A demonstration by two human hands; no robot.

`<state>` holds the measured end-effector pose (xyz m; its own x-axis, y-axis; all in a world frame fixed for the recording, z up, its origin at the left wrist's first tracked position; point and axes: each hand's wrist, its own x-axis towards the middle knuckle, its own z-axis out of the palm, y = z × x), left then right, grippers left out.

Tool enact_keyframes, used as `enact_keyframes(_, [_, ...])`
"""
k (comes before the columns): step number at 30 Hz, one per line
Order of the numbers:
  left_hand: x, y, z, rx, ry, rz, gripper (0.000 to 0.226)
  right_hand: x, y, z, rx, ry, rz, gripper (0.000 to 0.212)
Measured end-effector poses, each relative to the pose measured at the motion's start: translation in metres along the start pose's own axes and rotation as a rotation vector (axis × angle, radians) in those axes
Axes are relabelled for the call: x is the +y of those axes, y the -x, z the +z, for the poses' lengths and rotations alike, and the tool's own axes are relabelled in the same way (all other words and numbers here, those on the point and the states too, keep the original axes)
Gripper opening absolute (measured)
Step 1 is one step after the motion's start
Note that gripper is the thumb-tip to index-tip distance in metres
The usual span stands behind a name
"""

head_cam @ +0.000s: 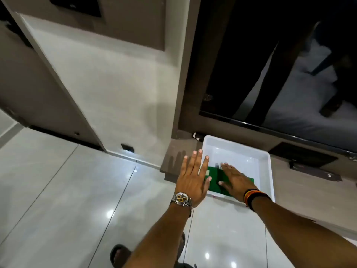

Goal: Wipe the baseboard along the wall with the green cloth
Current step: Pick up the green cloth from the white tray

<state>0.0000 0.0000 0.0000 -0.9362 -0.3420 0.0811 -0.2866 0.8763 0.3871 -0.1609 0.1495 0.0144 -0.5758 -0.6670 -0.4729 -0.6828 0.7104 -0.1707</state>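
Note:
A green cloth (214, 180) lies flat in the near left corner of a white plastic tub (267, 157) that stands on a brown low shelf. My right hand (234, 178) rests palm down on the cloth, fingers spread, not gripping it. My left hand (193, 178) hovers flat and open over the tub's left rim, with a wristwatch on the wrist. The pale baseboard (133, 158) runs along the foot of the white wall to the left of the tub.
Glossy grey floor tiles (67, 200) fill the lower left. A dark wall socket (127, 147) sits low on the wall. A black screen (280, 74) hangs above the shelf. A dark flat device (316, 171) lies right of the tub. My sandalled foot (119, 254) is at the bottom.

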Motion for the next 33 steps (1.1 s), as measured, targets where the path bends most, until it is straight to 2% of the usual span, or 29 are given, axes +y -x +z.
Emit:
enact_keyframes(2, [0.008,-0.003,0.008,-0.065,-0.014,-0.025,0.072,0.010,-0.004,0.001,-0.040,0.017,-0.025,0.082])
enact_keyframes(5, [0.013,-0.003,0.018,-0.079,-0.045,-0.019,0.073,0.009,-0.013,-0.003,-0.023,0.028,0.024,0.082])
enact_keyframes(10, [0.005,-0.008,0.011,-0.039,-0.045,-0.008,0.073,0.004,-0.035,-0.021,-0.121,0.003,0.057,0.052])
enact_keyframes(13, [-0.007,-0.013,0.000,0.004,-0.035,-0.019,0.075,0.004,-0.034,-0.032,-0.135,-0.061,0.044,0.050])
enact_keyframes(15, [-0.020,-0.014,-0.009,0.029,-0.049,-0.046,0.075,0.001,-0.030,-0.044,-0.109,-0.118,0.030,0.043])
enact_keyframes(18, [-0.045,-0.012,-0.025,0.041,-0.048,-0.120,0.076,-0.018,-0.025,-0.066,0.008,-0.248,-0.043,0.015])
enact_keyframes(20, [-0.064,-0.006,-0.035,0.055,-0.053,-0.183,0.076,-0.045,-0.026,-0.081,0.081,-0.337,-0.111,0.016])
enact_keyframes(24, [-0.109,0.016,-0.054,0.107,-0.045,-0.308,0.076,-0.115,-0.042,-0.100,0.152,-0.484,-0.234,0.040])
enact_keyframes(28, [-0.162,0.045,-0.066,0.127,-0.056,-0.404,0.077,-0.196,-0.072,-0.102,0.107,-0.535,-0.345,0.037])
enact_keyframes(33, [-0.228,0.080,-0.071,0.097,-0.048,-0.505,0.078,-0.292,-0.120,-0.065,-0.018,-0.534,-0.277,0.030])
